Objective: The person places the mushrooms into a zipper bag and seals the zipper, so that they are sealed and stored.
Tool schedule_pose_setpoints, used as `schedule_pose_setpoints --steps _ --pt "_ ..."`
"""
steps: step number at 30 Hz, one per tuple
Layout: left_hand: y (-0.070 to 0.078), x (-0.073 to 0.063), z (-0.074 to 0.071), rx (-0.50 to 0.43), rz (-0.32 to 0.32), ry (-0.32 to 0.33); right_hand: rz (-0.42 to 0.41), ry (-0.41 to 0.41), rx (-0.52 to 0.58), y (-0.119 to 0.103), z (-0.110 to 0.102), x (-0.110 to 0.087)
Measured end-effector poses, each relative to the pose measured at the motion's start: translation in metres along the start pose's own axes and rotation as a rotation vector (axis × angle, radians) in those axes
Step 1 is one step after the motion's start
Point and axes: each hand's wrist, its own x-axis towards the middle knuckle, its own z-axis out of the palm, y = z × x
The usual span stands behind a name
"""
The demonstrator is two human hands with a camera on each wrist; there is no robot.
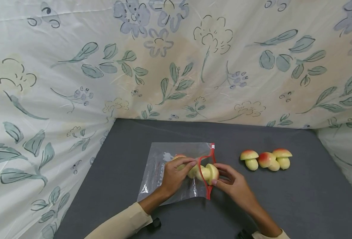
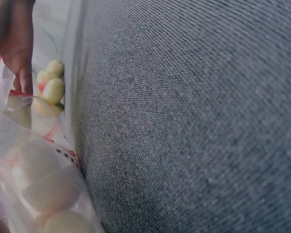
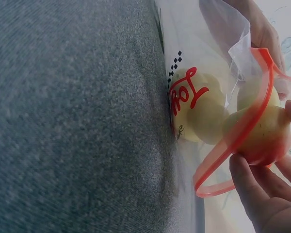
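A clear zip bag (image 1: 158, 179) with a red zip edge lies on the dark table, its mouth facing right. Pale toy mushrooms (image 3: 203, 109) show through its film, which carries red print. With its fingers bent, my left hand (image 1: 174, 174) pinches the bag's upper film near the mouth. My right hand (image 1: 234, 184) holds a toy mushroom (image 3: 264, 133) by its reddish cap, thumb and fingers around it. That mushroom's stem points into the bag, and the cap is at the red zip edge. In the left wrist view, the bag (image 2: 43, 170) hides most of the left fingers.
Three more red-and-yellow toy mushrooms (image 1: 266, 160) sit close together on the table to the right of the bag. Dark grey cloth covers the table (image 1: 119, 149). A floral curtain (image 1: 176, 83) hangs behind it and along the sides.
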Motion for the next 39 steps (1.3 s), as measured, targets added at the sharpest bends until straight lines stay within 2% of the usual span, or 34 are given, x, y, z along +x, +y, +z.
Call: schedule_pose_setpoints --steps 6,10,13,20,25,32,39 --pt "0.024 0.007 -0.005 -0.01 0.0 0.004 0.02 0.008 -0.002 0.0 0.003 0.0" --pt "0.03 0.008 -0.007 -0.01 -0.018 0.002 0.03 0.013 -0.011 0.001 0.004 0.0" --pt "0.025 0.005 -0.005 -0.008 -0.021 0.003 0.028 0.015 -0.018 0.002 0.004 0.0" --pt "0.001 -0.005 -0.001 0.002 -0.032 0.006 -0.011 0.013 -0.057 0.005 0.003 -0.002" --pt "0.0 -0.007 0.0 -0.015 -0.041 -0.001 -0.057 0.014 -0.078 0.006 0.005 -0.001" --pt "0.001 -0.006 0.002 -0.009 -0.03 -0.005 -0.084 0.004 -0.041 0.006 0.008 0.001" --pt "0.0 -0.006 0.004 -0.007 -0.037 0.005 -0.038 -0.044 0.015 0.008 0.006 0.001"
